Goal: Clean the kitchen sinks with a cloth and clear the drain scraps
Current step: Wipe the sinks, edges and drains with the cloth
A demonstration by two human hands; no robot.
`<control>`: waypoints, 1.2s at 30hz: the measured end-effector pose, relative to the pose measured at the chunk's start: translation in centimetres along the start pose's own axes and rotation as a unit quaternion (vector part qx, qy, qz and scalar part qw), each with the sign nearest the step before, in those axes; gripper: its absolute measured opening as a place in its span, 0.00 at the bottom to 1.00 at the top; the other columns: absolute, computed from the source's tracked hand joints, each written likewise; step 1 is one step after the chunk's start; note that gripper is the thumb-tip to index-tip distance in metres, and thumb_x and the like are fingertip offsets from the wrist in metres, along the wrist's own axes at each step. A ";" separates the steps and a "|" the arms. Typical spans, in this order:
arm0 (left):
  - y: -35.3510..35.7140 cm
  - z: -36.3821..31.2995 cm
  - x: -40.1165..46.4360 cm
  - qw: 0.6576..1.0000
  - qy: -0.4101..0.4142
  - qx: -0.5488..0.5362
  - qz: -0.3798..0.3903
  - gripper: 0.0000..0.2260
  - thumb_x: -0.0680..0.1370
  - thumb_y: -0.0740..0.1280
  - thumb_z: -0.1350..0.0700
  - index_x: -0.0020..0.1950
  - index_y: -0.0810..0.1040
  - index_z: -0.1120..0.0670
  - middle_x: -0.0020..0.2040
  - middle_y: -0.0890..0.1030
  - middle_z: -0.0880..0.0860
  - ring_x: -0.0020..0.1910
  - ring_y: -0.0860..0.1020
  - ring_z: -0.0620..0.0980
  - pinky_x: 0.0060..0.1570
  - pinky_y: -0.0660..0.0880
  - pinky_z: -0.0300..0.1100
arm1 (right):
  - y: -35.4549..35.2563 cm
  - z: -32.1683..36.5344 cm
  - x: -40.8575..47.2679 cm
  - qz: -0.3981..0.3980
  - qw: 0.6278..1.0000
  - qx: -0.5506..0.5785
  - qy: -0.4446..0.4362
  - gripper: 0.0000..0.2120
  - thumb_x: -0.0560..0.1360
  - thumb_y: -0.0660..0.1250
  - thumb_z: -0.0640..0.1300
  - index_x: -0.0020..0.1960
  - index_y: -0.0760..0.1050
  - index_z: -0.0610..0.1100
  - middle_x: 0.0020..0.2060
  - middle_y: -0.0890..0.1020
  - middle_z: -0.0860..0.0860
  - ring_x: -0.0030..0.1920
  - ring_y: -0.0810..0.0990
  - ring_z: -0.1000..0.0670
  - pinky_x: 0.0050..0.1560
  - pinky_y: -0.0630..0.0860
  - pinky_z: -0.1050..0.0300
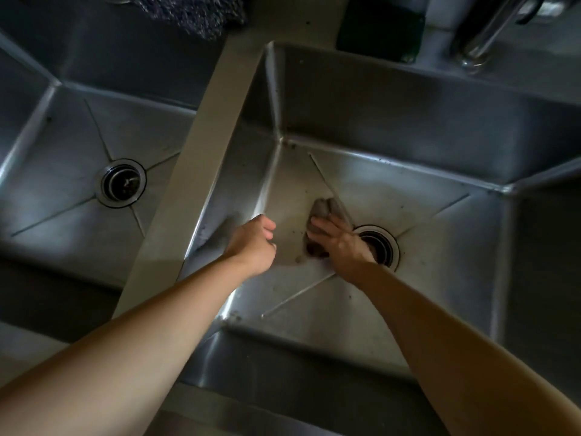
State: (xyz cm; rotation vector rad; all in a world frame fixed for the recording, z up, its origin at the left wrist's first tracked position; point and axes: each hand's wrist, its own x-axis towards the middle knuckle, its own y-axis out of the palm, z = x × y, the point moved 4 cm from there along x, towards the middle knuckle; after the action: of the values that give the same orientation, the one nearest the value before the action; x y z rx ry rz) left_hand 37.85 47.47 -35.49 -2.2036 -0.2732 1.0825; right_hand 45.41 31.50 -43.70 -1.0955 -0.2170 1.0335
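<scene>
Here, two steel sinks sit side by side, parted by a pale divider strip (201, 171), and each has one round drain. The right sink (408, 127) holds both hands and one cloth; the left sink (47, 146) holds nothing but its drain (123, 183). The right hand (341, 243) reaches down to the right sink's floor and presses on the grey-brown cloth (323, 212), fingers spread and curled over the wad, which lies bunched just left of the right drain (382, 245) and close to touching its rim. The hand's wrist covers the left edge of that drain. The left hand (253, 243) hangs beside the sink's left wall, between the divider and the cloth, fingers folded loosely inward — it grips nothing that I can see. Small dark specks dot the floor near the far corner and the front left corner of the right sink. Beyond the right sink a dark green pad (380, 26) and the base of a chrome tap (484, 36) are cut off by the top edge; a speckled dark fabric (191, 12) past the divider is also cropped — dim light blurs them all.
</scene>
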 end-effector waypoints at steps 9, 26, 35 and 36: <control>2.8 -2.4 -3.3 0.996 0.025 0.005 0.082 0.14 0.77 0.65 0.61 0.62 0.73 0.52 0.57 0.77 0.50 0.54 0.77 0.51 0.47 0.72 0.38 | 1.6 0.0 -10.4 0.134 0.984 -0.083 -0.081 0.17 0.74 0.67 0.37 0.62 0.77 0.44 0.71 0.67 0.47 0.74 0.58 0.44 0.69 0.67 0.49; 4.2 -5.0 -6.3 0.992 0.050 0.037 0.106 0.14 0.77 0.65 0.61 0.62 0.73 0.51 0.55 0.77 0.48 0.57 0.76 0.50 0.58 0.74 0.44 | -6.1 -4.2 -12.4 -0.033 0.984 -0.030 0.175 0.16 0.74 0.66 0.36 0.61 0.75 0.43 0.67 0.65 0.45 0.62 0.71 0.40 0.56 0.72 0.54; 0.0 -7.5 -9.6 0.995 0.076 0.006 0.071 0.15 0.75 0.67 0.63 0.60 0.74 0.54 0.56 0.79 0.52 0.54 0.77 0.51 0.55 0.73 0.40 | -12.0 1.0 -14.5 -0.131 0.981 0.071 0.125 0.22 0.64 0.71 0.36 0.57 0.79 0.48 0.61 0.77 0.48 0.56 0.79 0.42 0.53 0.78 0.50; -0.9 -7.6 -9.9 0.995 0.081 0.001 0.064 0.15 0.75 0.68 0.63 0.60 0.75 0.54 0.56 0.80 0.52 0.54 0.77 0.52 0.55 0.73 0.40 | -12.8 1.7 -14.3 -0.135 0.981 0.078 0.119 0.22 0.64 0.70 0.37 0.57 0.79 0.48 0.59 0.79 0.48 0.55 0.79 0.42 0.52 0.78 0.49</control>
State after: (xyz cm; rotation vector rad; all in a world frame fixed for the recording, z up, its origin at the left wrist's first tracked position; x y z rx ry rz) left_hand 37.47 40.11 -25.35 -2.3182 -0.0606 0.9637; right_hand 44.04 20.58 -27.86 -1.0050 -0.0873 0.6587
